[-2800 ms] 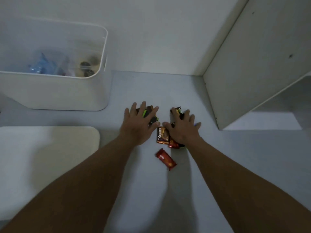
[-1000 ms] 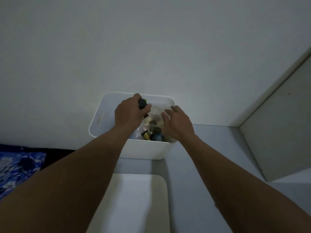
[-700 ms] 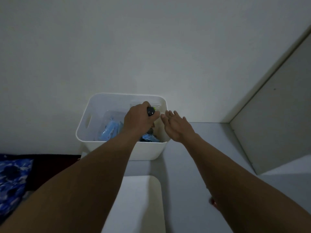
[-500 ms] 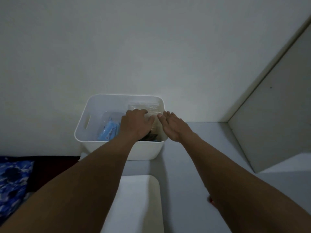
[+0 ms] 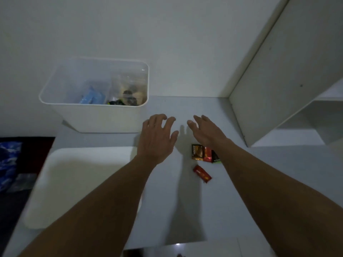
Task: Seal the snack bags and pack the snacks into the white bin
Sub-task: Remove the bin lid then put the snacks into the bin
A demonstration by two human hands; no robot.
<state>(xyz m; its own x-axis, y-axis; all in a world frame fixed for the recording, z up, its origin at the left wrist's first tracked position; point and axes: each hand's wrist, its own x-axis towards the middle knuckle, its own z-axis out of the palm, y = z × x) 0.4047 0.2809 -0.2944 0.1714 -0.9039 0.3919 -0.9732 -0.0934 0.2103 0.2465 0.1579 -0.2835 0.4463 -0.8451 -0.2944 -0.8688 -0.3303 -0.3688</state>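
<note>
table [image 5: 269, 164]: grey, running back to the white wall; everything here sits on it.
shelf [image 5: 278, 89]: a white unit on the table's right side, its side panel facing the hands.
board [image 5: 79, 182]: a white slab with rounded corners, near left, just in front of the bin.
bin [image 5: 100, 117]: white and open-topped, at the far left of the table, close to the wall.
left hand [image 5: 157, 138]: hovers palm down just right of the bin's near corner, fingers spread and a little bent, holding nothing.
right hand [image 5: 207, 132]: beside the left one but apart from it, fingers loose and parted, empty.
bags: two clear ones in the bin, a blue-filled bag [image 5: 91, 97] on the left and a dark-filled bag [image 5: 128, 93] on the right; I cannot tell if they are sealed.
row: brown packet [image 5: 197, 152], red packet [image 5: 207, 154] and dark packet [image 5: 215, 157] lie touching on the table by the right wrist.
lone packet [image 5: 202, 174]: red, tilted, just nearer than the row, outside the bin.
</note>
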